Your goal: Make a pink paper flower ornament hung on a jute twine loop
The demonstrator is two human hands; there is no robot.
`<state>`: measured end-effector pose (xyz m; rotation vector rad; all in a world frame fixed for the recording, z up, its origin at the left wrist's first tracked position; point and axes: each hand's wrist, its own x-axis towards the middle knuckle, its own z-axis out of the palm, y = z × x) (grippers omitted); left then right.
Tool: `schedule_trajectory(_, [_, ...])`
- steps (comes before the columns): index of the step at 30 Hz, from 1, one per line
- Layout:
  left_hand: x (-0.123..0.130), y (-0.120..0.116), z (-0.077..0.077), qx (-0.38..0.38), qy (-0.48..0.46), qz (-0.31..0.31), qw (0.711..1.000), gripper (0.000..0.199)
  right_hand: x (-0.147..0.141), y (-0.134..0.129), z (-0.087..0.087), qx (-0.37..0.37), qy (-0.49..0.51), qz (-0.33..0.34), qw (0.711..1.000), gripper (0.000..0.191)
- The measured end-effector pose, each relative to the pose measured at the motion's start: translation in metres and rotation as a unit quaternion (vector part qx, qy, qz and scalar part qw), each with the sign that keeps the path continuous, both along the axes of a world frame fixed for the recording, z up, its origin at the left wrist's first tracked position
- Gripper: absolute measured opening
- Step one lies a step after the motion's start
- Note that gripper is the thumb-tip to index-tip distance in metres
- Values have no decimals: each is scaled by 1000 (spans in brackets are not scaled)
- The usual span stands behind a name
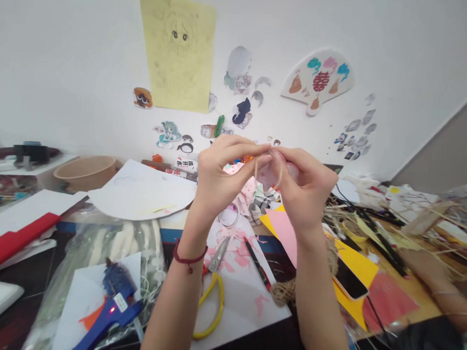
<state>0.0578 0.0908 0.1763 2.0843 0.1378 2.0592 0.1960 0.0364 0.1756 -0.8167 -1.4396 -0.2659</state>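
Observation:
Both hands are raised in front of me, fingertips almost meeting. My left hand [232, 169] pinches the left side of a small pale pink piece [266, 177]; a thin tan cord hangs in a loop around it. On the other side, my right hand [307, 186] grips the same piece between thumb and fingers. The fingers partly hide it, so its exact kind is unclear. Below lie yellow-handled scissors [216, 303] on white paper [241, 326] with pink paper scraps [233, 250]. A dark pencil-like tool [257, 264] and a ball of twine [283, 292] are near my right forearm.
A blue glue gun [115, 308] with a red light lies at left on a plastic bag [59, 280]. Behind stand a tan bowl [86, 171] and white fan-shaped card [147, 192]. At right are a phone [350, 280], yellow paper [354, 308] and another person's arm [431, 274].

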Motion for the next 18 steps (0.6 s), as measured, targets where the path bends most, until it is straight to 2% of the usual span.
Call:
schedule_trajectory(3, [-5,-8,5,-78,-27,21,996,15,1,6,-2,-35,31,40,998,11])
schedule_trajectory(5, [-8,-11,7,-121,-55,31,991,19,1,9,-4,-86,17,69,994,12])
schedule_trajectory(10, [-21,-9,9,-165,-71,33,983,19,4,19,-10,-207,-22,132,969,18])
schedule_trajectory(13, [-27,-6,9,-184,-59,7,981,21,7,23,-10,-290,-66,198,934,21])
schedule_trajectory(15, [-29,-3,9,-191,-42,-27,980,21,10,23,-8,-316,-89,226,917,23])
schedule_trajectory(18, [-30,1,7,-202,-16,-85,975,21,12,22,-5,-313,-94,201,923,25])
